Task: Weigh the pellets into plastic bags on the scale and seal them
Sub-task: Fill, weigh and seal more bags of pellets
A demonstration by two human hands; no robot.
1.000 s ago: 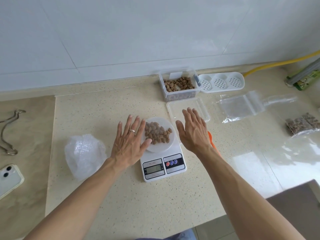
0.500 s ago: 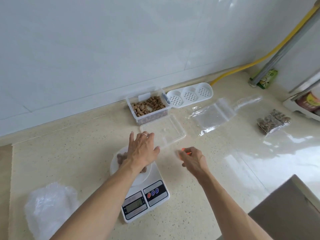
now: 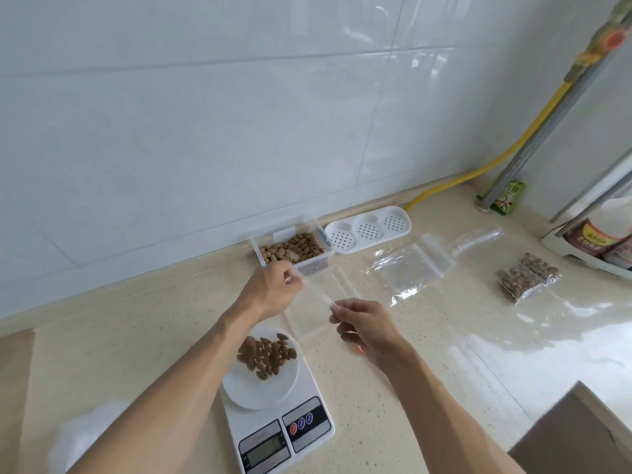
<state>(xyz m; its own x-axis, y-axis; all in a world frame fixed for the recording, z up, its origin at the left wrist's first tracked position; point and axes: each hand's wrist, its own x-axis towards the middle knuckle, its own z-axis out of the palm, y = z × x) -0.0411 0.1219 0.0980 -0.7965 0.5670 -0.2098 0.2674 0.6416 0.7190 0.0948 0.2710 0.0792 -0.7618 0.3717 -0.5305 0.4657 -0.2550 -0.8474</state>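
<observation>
Both hands up over tabletop (image 3: 427,388), just beyond scale (image 3: 273,415). Left hand (image 3: 270,292) w/ fingers curled shut, pinching one edge of a clear plastic bag (image 3: 316,290); right hand (image 3: 364,325) pinching the opposite edge btwn thumb & fingertips. Bag held stretched btwn them, looks empty, hard to make out against the clear lid (image 3: 307,316) lying flat beneath.

Pile of brown pellets (image 3: 268,354) on white round pan of scale, near side of left wrist; display too blurred to read. Clear container (image 3: 294,251) w/ more pellets against wall, just past left hand. White perforated tray (image 3: 367,229) touching its right end. Spare clear bags (image 3: 413,268) flat on tabletop to the right, well apart from hands. Filled bag of pellets (image 3: 526,280) further right. Crumpled white plastic (image 3: 82,436) bottom left, partly behind left forearm.
</observation>
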